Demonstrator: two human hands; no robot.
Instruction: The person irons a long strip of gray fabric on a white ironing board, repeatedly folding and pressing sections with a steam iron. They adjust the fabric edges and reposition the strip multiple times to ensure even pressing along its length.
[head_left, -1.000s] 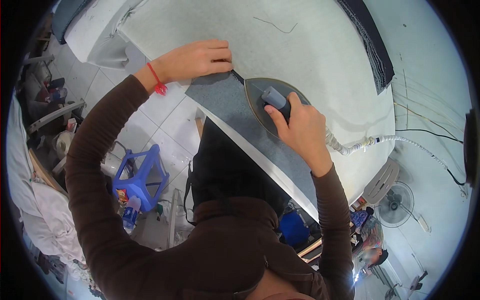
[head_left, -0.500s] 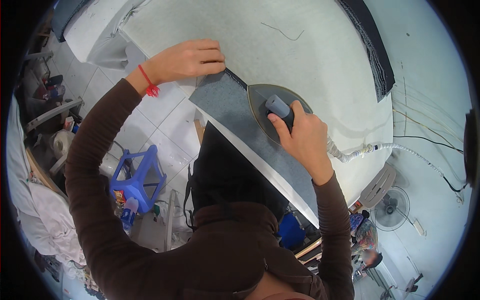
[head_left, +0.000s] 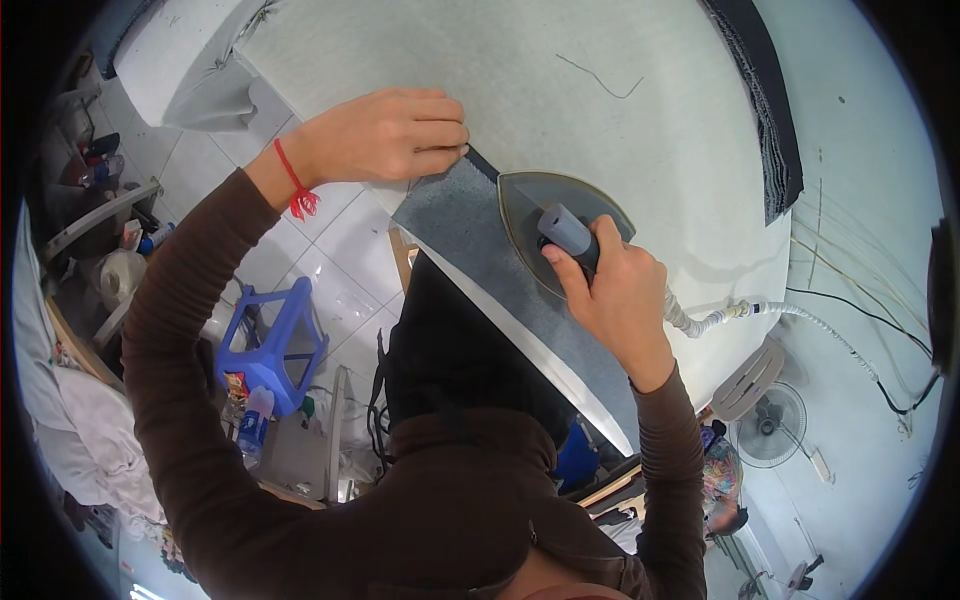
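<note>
The right hand (head_left: pixel 615 290) is closed around the grey handle of a steam iron (head_left: pixel 560 235). The iron lies flat on a long strip of dark grey fabric (head_left: pixel 460 215), with its pointed end turned toward the left hand. The strip runs along the near edge of the counter (head_left: pixel 600 130), which has a pale padded cover, and it continues under the right forearm toward the lower right.

The left hand (head_left: pixel 390 135) is open and lies flat, palm down. Its fingertips (head_left: pixel 455 140) press on the far end of the fabric strip, just beside the tip of the iron but not touching it. It grips nothing. On the left wrist there is a thin red string bracelet (head_left: pixel 295 185).

A white corrugated hose (head_left: pixel 740 312) comes from behind the right hand and goes to the right along the edge of the counter. It probably joins the iron, but the hand hides the connection. A loose dark thread (head_left: pixel 600 82) lies on the counter, well apart from the iron. At the far right end of the counter lies a pile of dark fabric pieces (head_left: pixel 770 110).

Below the counter, on the tiled floor (head_left: pixel 330 240), stands a blue plastic stool (head_left: pixel 275 345), with a plastic bottle (head_left: pixel 255 420) near it. A small white fan (head_left: pixel 770 425) stands on the floor at the lower right.
</note>
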